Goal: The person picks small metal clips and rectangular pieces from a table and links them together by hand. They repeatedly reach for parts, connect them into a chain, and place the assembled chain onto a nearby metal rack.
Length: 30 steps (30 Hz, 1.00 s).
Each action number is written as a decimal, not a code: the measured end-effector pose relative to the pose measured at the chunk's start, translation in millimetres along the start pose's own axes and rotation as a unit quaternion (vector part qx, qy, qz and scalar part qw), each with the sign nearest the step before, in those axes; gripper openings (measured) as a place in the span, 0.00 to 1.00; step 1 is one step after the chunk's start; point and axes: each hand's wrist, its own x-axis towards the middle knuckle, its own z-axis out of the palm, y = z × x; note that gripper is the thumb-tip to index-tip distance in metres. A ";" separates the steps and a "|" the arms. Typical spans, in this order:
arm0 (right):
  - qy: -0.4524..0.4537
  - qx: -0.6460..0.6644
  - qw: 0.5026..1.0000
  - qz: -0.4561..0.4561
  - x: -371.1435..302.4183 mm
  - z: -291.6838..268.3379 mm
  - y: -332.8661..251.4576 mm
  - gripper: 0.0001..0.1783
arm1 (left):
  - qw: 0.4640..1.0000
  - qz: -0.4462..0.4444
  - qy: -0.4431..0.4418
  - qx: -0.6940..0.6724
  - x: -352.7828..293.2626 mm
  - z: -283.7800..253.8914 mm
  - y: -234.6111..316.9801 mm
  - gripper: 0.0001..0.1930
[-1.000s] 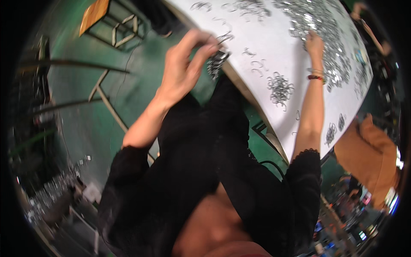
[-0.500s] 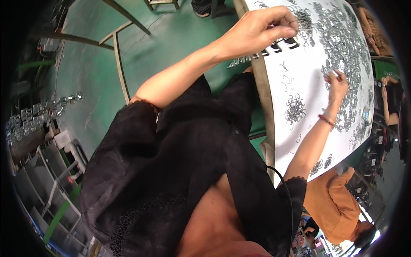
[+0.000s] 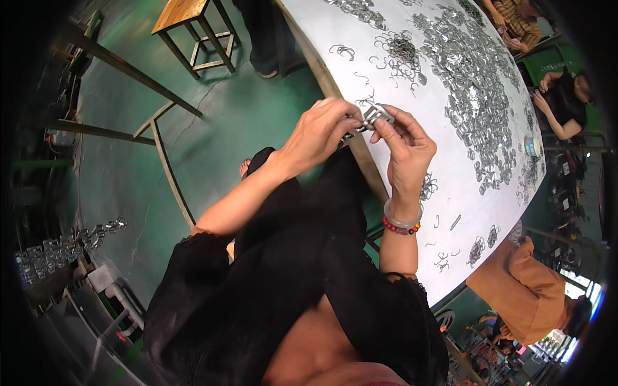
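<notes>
Both of my hands meet above the table's near edge. In my right hand (image 3: 409, 145), a shiny metal buckle (image 3: 380, 116) is pinched between thumb and fingers. My left hand (image 3: 317, 132) is closed, its fingertips against the buckle's left side; what they grip is mostly hidden. Small metal pieces (image 3: 347, 136) show just under the left fingers, too small to make out. Thin curved wire hooks (image 3: 364, 90) lie on the white tabletop (image 3: 444, 212) just beyond my hands. Farther right spreads a large heap of similar metal buckles (image 3: 476, 103).
A cluster of wire hooks (image 3: 400, 50) lies at the table's far part, smaller clusters (image 3: 476, 249) at its near right. A small round tub (image 3: 532, 147) stands by the right edge. A wooden stool (image 3: 187, 22) is on the green floor. Other people sit around the table.
My right hand has come left from the buckle heap, now with a buckle in it. The left hand has moved nearer and left, and the two hands have met. The view has shifted.
</notes>
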 end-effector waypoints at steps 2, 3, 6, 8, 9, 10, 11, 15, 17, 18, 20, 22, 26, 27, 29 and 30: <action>0.005 0.041 0.999 0.005 -0.4 -4.5 5.4 0.13 | 1.000 -0.004 -0.019 -0.020 -5.2 3.5 -7.4 0.07; -0.003 0.039 0.999 0.020 -0.4 -7.5 5.3 0.12 | 0.998 -0.005 -0.020 -0.057 -8.0 7.4 -12.0 0.08; -0.020 0.045 0.998 0.041 -3.0 -16.4 5.9 0.12 | 0.993 -0.051 0.006 -0.111 -2.4 18.4 -26.9 0.12; -0.039 0.061 0.997 0.025 -6.9 -19.1 8.8 0.11 | 0.984 -0.120 0.037 -0.125 18.9 27.6 -49.6 0.13; -0.041 0.059 0.997 0.031 -8.8 -22.1 8.3 0.11 | 0.992 -0.106 0.024 -0.067 42.5 35.8 -67.8 0.11; -0.049 0.055 0.997 0.038 -10.1 -23.3 7.3 0.11 | 0.999 -0.051 -0.004 0.018 68.6 43.6 -82.0 0.07; -0.059 0.052 0.996 0.044 -10.9 -24.6 4.4 0.11 | 0.998 -0.024 -0.035 0.049 94.0 54.1 -96.7 0.07; -0.097 0.057 0.992 0.058 -13.6 -31.3 10.3 0.11 | 0.962 0.071 -0.108 0.240 160.4 107.4 -184.6 0.06; -0.085 0.052 0.993 0.057 -16.8 -39.0 10.6 0.11 | 0.934 0.097 -0.185 0.290 185.3 127.1 -199.0 0.07; -0.080 0.050 0.994 0.057 -18.1 -42.4 10.8 0.11 | 0.916 0.109 -0.222 0.315 194.7 134.2 -205.0 0.07; -0.065 0.049 0.995 0.057 -19.8 -49.3 13.7 0.11 | 0.902 0.146 -0.246 0.322 202.7 145.6 -208.3 0.08; -0.059 0.052 0.995 0.055 -19.7 -53.1 16.9 0.11 | 0.884 0.166 -0.259 0.351 208.5 147.8 -208.3 0.08; -0.060 0.041 0.996 0.060 -20.2 -50.1 14.4 0.10 | 0.888 0.170 -0.217 0.369 208.1 150.3 -203.0 0.07; -0.060 0.041 0.996 0.055 -20.8 -48.9 14.0 0.10 | 0.911 0.124 -0.208 0.335 208.8 148.6 -199.3 0.07; -0.060 0.042 0.996 0.049 -23.0 -45.3 11.8 0.10 | 0.946 0.032 -0.184 0.265 216.5 132.8 -171.2 0.08; -0.058 0.042 0.996 0.051 -25.1 -44.9 11.8 0.10 | 0.958 0.020 -0.169 0.230 213.3 133.6 -175.8 0.08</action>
